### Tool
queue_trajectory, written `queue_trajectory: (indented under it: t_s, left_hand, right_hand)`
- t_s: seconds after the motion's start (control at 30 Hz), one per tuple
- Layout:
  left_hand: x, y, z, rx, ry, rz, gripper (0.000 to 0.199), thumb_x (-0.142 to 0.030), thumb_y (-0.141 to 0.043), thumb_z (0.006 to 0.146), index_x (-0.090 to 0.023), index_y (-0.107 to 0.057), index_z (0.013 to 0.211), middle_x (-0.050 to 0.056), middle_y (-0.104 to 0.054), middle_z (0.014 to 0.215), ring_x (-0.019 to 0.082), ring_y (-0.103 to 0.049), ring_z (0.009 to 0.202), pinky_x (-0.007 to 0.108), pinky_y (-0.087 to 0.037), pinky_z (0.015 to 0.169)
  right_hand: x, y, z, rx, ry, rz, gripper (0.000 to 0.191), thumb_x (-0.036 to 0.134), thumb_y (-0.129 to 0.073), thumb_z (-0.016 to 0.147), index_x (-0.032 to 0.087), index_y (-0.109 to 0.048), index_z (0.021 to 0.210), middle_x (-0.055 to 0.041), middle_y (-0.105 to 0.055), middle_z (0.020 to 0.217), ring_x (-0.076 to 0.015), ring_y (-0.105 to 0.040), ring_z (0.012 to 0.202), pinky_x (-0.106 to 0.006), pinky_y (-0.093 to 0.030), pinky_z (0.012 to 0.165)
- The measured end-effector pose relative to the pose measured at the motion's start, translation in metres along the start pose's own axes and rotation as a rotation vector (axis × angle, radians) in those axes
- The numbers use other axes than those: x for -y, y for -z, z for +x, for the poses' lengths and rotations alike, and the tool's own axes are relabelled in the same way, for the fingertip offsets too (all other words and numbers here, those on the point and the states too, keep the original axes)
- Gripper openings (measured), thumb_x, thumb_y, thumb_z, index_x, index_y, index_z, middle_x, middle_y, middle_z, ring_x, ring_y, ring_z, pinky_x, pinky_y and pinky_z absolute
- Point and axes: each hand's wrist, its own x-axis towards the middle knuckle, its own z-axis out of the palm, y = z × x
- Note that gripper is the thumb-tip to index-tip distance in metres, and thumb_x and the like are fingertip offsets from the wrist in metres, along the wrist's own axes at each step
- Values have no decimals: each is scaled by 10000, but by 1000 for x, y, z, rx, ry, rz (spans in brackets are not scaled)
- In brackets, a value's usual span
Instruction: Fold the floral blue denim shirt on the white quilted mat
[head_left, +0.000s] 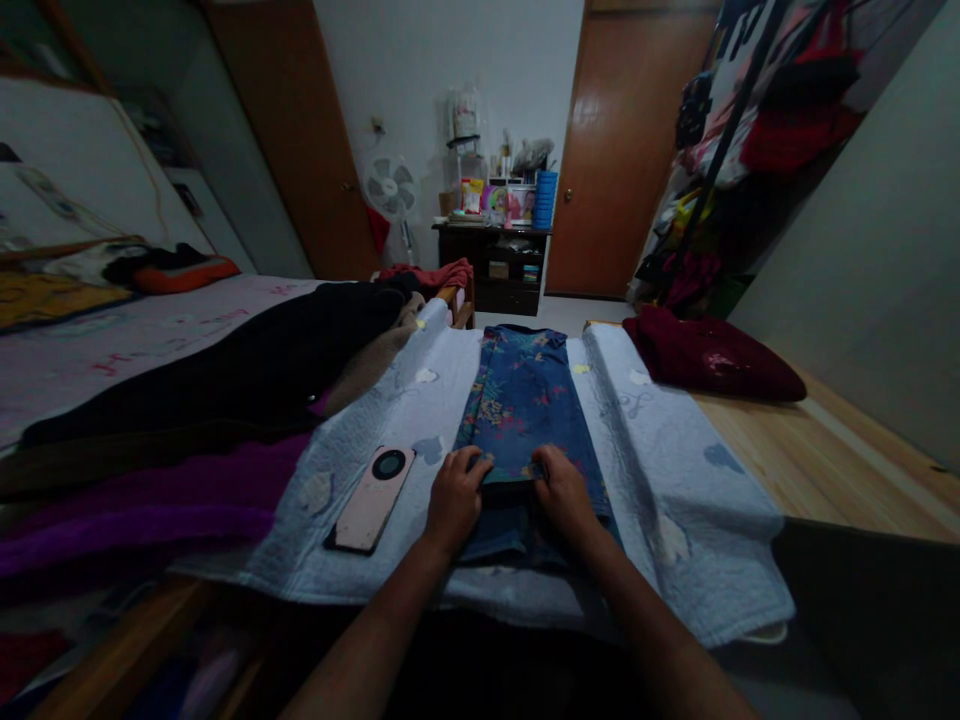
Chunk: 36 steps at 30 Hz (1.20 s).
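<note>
A blue floral garment (525,400) lies lengthwise on a pale blue quilted cloth (660,450), its near part folded over with a dark edge across it. My left hand (457,495) grips the left side of that fold, thumb and fingers pinched on the fabric. On the right side of the same fold, my right hand (561,490) is closed on the cloth in the same way. Beneath the fold, another layer of the garment shows between my wrists. A pink phone (373,497) with a round black camera ring lies to the left of my left hand.
Dark and purple clothes (187,480) are heaped at the left, beside a bed (150,325). A maroon folded garment (712,355) rests at the right on a wooden surface (810,460). Farther back stand a fan (391,187) and a dark cabinet (491,265).
</note>
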Motion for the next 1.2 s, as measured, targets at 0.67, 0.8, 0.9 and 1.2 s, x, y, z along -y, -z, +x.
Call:
queue_trajectory:
  t_s: [0.67,0.8,0.9,1.2]
  left_hand:
    - [-29,-6,7,313,-251,-181,314,-151,-491,895,-221,-607,1178,59,-624,1182,202,-544,1100,347,-437,984]
    - [-27,-11,5,337,-216,-147,245,-157,-443,937,-215,-641,1069,58,-643,1068,200,-559,1014,345,-458,916]
    - [-27,-9,3,303,-182,-109,229,-159,-497,905,-217,-619,1090,56,-623,1109,216,-539,1058,363,-447,937]
    - [-23,-9,1,196,-203,86,389,-130,-524,891,-242,-530,1264,60,-589,1198,242,-519,1085,386,-447,911]
  right_hand:
    - [-19,3,12,61,-234,253,206,266,-546,831,191,-651,992,-43,-675,903,-182,-613,832,-292,-448,791]
    - [-19,-3,5,46,-263,299,353,266,-606,746,170,-606,1086,15,-598,757,-166,-568,699,-277,-438,687]
    - [-18,0,7,52,-299,342,353,302,-598,733,166,-599,1059,50,-521,687,-153,-525,648,-263,-409,637]
    - [-4,5,13,119,-342,461,335,298,-557,771,172,-599,1079,37,-552,710,-145,-517,644,-245,-396,610]
